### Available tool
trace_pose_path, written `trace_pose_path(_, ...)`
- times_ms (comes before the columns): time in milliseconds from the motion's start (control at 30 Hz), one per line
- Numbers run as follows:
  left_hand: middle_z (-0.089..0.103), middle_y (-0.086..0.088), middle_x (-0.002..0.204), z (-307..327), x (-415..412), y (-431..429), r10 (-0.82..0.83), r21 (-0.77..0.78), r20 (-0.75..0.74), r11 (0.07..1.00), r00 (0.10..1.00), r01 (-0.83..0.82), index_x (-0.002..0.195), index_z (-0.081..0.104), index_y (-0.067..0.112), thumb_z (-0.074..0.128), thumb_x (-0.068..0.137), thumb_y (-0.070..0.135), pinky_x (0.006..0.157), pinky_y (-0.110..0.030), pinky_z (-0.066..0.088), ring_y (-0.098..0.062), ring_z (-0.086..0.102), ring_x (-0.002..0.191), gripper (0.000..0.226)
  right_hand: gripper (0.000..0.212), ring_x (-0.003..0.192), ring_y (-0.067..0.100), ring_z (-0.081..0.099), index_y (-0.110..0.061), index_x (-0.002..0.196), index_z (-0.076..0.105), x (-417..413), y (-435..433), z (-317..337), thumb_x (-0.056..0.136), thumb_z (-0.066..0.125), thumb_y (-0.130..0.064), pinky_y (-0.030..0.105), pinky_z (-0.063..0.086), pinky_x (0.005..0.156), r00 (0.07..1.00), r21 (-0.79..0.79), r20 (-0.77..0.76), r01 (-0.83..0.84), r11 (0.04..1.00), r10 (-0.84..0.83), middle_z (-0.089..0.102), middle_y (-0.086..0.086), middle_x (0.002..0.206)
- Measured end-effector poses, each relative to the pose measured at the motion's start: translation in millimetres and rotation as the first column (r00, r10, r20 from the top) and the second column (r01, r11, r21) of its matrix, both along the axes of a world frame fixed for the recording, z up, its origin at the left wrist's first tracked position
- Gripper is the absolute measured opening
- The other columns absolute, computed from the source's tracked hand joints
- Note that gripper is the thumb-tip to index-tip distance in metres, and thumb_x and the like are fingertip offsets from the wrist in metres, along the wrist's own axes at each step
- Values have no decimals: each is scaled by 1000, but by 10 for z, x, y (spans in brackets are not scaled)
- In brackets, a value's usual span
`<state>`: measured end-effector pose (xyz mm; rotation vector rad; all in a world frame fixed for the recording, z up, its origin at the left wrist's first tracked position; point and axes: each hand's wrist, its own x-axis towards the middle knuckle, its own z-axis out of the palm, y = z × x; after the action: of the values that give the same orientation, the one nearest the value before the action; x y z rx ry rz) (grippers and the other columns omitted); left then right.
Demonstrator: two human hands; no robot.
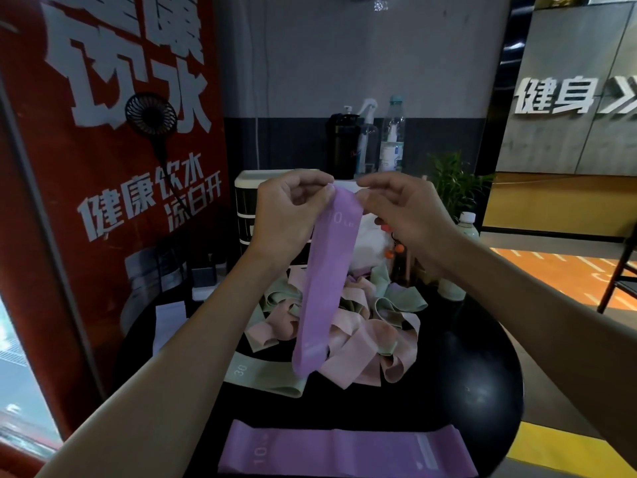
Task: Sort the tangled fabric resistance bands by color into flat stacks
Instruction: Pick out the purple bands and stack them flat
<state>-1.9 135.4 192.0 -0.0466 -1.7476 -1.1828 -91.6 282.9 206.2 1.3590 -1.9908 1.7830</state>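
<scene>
At nine o'clock we see a tall red banner with large white lettering, and a small black fan sits against it. At twelve o'clock the wall is pale grey above and dark below. Near its foot we find a white drawer unit, a black bottle, a spray bottle and a clear bottle. A leafy plant stands at two o'clock, below a grey panel bearing raised white characters. The floor at three o'clock is orange with pale markings, and a yellow strip lies at five o'clock. A round black table fills six o'clock. At eight o'clock a window shows a blurred grey view. The light is dim.
</scene>
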Motion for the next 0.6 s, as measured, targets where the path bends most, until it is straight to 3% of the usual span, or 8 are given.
trace_pose_path(167, 73, -7, 100, 1, 36, -23, -26, -8, 12, 1000, 1000, 26, 106, 70, 7, 66, 90, -3, 85, -29, 58, -17, 70, 95, 19, 19, 74, 2, 67, -10, 108, 68, 29, -16, 13, 90, 66, -7, 9, 47, 64, 1000, 30, 21, -21, 999, 20, 74, 1, 86)
trace_pose_path(333, 73, -5, 103, -4, 64, -23, -101, 37, 111, 995, 989, 97, 108, 68, 12, 65, 92, 1, 82, -25, 56, -14, 69, 98, 20, 21, 77, 4, 66, -11, 104, 67, 58, -40, 14, 86, 70, -2, 11, 48, 68, 1000, -12, 11, -24, 1000, 24, 71, 3, 87)
trace_pose_path(467, 76, -7, 91, -7, 86, -4, -139, 89, 135, 988, 981, 128, 111, 66, 8, 69, 92, 8, 77, -26, 59, -16, 72, 85, 19, 24, 78, 6, 66, -11, 106, 67, 75, -45, 15, 85, 70, 0, 13, 50, 69, 1000, -27, 6, -22, 999, 22, 70, 4, 87)
trace_pose_path(600, 76, -9, 93, 35, 108, 11, -125, 60, 110, 991, 986, 119, 112, 63, 7, 71, 89, 2, 76, -27, 60, -20, 73, 88, 25, 32, 78, 6, 66, -12, 112, 63, 77, -41, 0, 84, 70, 3, 16, 53, 72, 998, -15, 51, -47, 999, 48, 69, 3, 89)
